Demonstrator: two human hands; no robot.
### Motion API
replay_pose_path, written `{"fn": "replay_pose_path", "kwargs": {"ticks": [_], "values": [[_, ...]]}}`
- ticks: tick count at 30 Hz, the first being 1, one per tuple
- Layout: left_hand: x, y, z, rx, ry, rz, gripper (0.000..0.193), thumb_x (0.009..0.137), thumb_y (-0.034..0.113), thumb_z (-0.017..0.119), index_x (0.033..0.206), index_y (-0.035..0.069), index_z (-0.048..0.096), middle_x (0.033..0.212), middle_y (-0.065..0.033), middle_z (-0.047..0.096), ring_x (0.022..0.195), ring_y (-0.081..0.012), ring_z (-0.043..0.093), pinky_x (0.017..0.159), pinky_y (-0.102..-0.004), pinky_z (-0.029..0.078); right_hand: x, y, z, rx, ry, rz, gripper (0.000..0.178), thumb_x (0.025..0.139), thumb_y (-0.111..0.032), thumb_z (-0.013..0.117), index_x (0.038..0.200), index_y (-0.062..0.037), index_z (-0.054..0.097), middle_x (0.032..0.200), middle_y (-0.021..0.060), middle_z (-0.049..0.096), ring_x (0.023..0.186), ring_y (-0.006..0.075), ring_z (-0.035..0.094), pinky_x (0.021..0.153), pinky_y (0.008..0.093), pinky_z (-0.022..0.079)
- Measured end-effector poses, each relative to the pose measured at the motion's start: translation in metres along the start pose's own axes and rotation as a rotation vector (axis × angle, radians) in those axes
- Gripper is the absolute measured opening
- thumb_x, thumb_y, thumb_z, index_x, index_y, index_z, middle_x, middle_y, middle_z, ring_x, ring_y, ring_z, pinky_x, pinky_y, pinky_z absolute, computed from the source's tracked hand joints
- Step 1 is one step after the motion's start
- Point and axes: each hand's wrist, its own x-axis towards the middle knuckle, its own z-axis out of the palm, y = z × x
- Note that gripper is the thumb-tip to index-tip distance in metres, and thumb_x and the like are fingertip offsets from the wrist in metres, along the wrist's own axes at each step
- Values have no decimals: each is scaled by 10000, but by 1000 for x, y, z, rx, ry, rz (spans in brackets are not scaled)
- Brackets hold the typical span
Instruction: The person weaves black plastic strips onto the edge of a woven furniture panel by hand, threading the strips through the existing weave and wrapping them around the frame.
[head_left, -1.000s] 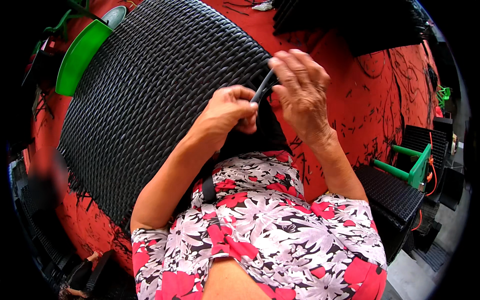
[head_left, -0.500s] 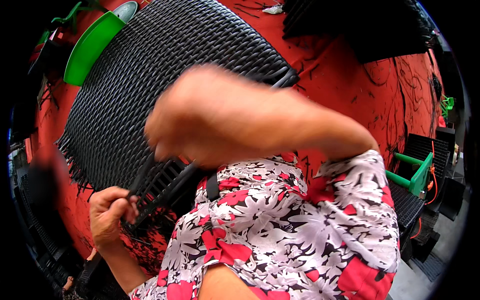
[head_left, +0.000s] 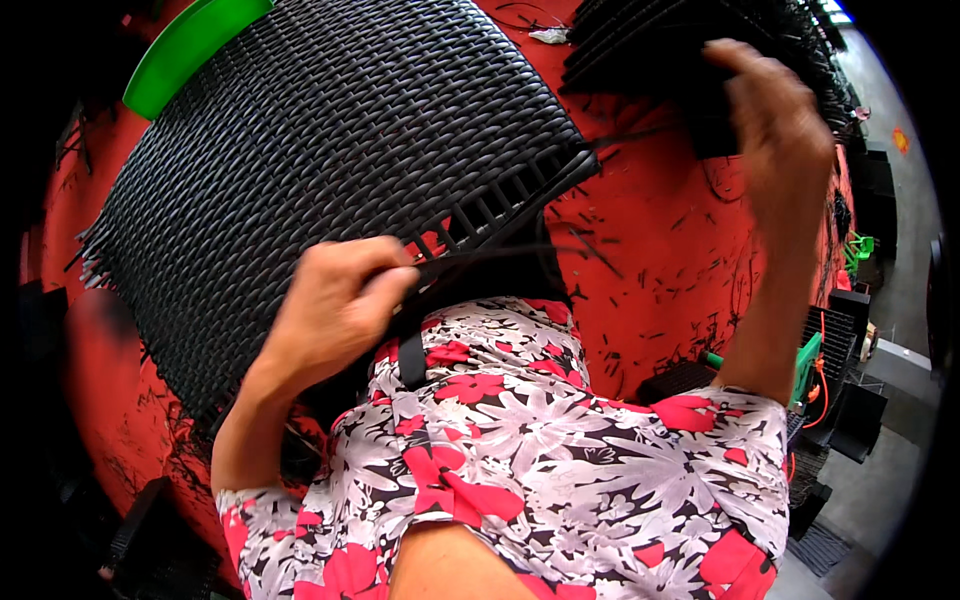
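A panel of black woven wicker (head_left: 330, 130) slants across the upper left in front of me. Along its near right side, bare frame slots (head_left: 490, 215) show between the weave and the edge bar. My left hand (head_left: 345, 295) is closed at this edge, thumb and forefinger pinching a thin black strip (head_left: 480, 255). The strip trails rightward, its far part blurred. My right hand (head_left: 775, 115) is raised at the upper right, away from the panel. Motion smears its fingers, and whether they hold a strand cannot be made out.
A bright green curved plastic piece (head_left: 185, 55) adjoins the panel's far left edge. Dark stacked wicker pieces (head_left: 640, 60) stand at the upper right. Black offcuts lie scattered over the red floor covering (head_left: 650, 300). An orange cord (head_left: 823, 375) hangs by green parts at the right.
My right hand has swung from over the panel out to the upper right. My left hand has moved up and right to the slotted edge. The panel has shifted slightly in view.
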Motion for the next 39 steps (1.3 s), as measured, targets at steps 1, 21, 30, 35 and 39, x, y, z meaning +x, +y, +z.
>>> {"fn": "replay_pose_path", "kwargs": {"ticks": [1, 21, 30, 35, 39], "values": [[15, 9, 15, 12, -46, 56, 116, 858, 79, 609, 783, -8, 619, 598, -150, 563, 507, -215, 553, 515, -356, 433, -3, -27, -5, 256, -63, -119, 189, 909, -98, 593, 1063, -23, 673, 994, 144, 698, 875, 291, 671, 740, 361, 541], [35, -2, 64, -73, -386, 109, 132, 898, 109, 625, 860, -17, 617, 603, -176, 485, 502, -235, 468, 502, -347, 385, -91, -59, -3, 926, -816, 314, 109, 835, -85, 670, 886, 9, 655, 773, 145, 651, 686, 305, 647, 599, 354, 502], [54, -4, 78, -68, -54, 212, 79, 846, 36, 653, 918, 18, 628, 789, -94, 599, 692, -271, 573, 602, -337, 447, -92, -52, -6, 991, -745, 683, 130, 860, -35, 643, 983, 1, 667, 723, 84, 637, 618, 150, 590, 578, 294, 478], [108, -31, 93, 426, 338, 542, 225, 742, 14, 691, 950, 99, 673, 1233, -124, 528, 1170, -341, 472, 930, -439, 371, -67, -26, 15, 541, -478, 547, 74, 844, -60, 646, 894, -29, 692, 695, 105, 643, 576, 220, 622, 548, 306, 480], [136, -41, 114, 482, 373, 529, 141, 747, 78, 696, 879, 126, 698, 1330, -134, 494, 1253, -373, 395, 1009, -462, 307, -62, -25, 62, 479, -402, 359, 109, 826, -146, 640, 837, -65, 713, 752, 119, 657, 701, 300, 647, 640, 374, 515]]}}
